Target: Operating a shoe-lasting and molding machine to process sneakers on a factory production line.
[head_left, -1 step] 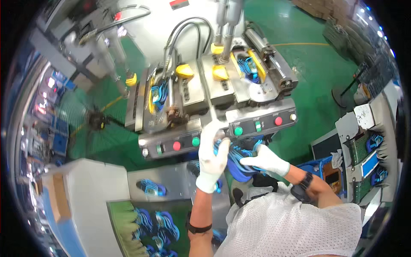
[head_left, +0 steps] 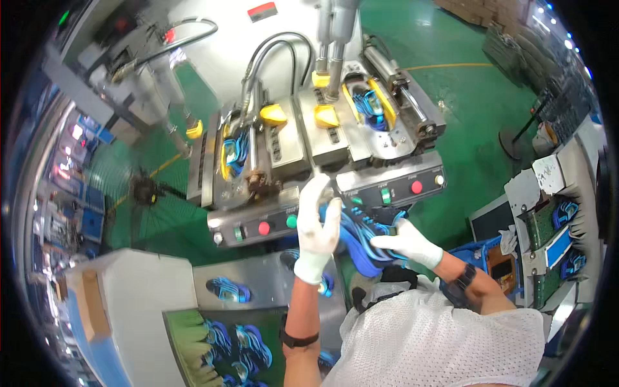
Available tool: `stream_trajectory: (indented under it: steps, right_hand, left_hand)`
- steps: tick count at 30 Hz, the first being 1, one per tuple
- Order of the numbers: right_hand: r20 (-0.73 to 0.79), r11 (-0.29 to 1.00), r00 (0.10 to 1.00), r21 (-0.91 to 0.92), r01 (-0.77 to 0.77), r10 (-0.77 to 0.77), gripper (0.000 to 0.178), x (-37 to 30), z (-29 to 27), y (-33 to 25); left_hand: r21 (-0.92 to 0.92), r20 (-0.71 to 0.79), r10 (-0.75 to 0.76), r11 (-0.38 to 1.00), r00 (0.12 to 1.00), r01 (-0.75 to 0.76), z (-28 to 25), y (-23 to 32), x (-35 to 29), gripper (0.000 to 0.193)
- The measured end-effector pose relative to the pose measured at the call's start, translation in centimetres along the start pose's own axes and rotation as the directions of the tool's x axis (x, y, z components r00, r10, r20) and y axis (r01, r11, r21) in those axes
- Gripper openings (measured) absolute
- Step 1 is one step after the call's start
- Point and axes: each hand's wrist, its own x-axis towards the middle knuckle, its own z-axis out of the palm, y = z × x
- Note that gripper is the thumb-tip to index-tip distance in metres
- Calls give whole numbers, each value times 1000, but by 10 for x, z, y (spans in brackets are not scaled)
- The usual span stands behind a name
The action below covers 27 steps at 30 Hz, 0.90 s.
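Observation:
A blue and black sports shoe (head_left: 362, 240) is held in front of me, just before the machine's control panel. My left hand (head_left: 317, 226), in a white glove, is closed around its far left end, thumb on the near side; part of that end is hidden behind the fingers. My right hand (head_left: 412, 244), also gloved, grips the shoe's other end, with the thumb along its upper. The blue sole side faces partly toward me. Beyond, one similar shoe (head_left: 371, 106) sits in the machine's right station and another shoe (head_left: 236, 153) in the left station.
The control panel (head_left: 403, 191) has red and green buttons. On a metal shelf (head_left: 258, 274) at left lies a shoe (head_left: 227, 289); several more shoes (head_left: 253, 345) hang below it. A rack with shoes (head_left: 565, 215) stands at right, beside a blue bin (head_left: 474, 251). A fan (head_left: 145, 187) stands at left.
Both hands keep hold of the shoe. It has turned slightly, showing more of its blue side, and my right hand has shifted a little to the right. The whole view has moved slightly.

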Motion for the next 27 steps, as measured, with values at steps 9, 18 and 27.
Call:
stream_trajectory:
  steps: [9, 18, 27]
  right_hand:
    - [-540, 885, 840, 361, 295, -60, 50, -61, -132, -19]
    - [-739, 932, 672, 270, 242, 40, 50, -75, -150, -20]
    - [-574, 985, 807, 8, 171, -136, 32, 26, -188, -82]
  left_hand:
    - [337, 129, -278, 915, 952, 222, 231, -164, 198, 76]
    - [554, 39, -462, 748, 886, 365, 331, -268, 257, 94]
    - [-224, 316, -563, 738, 764, 636, 140, -168, 195, 63]
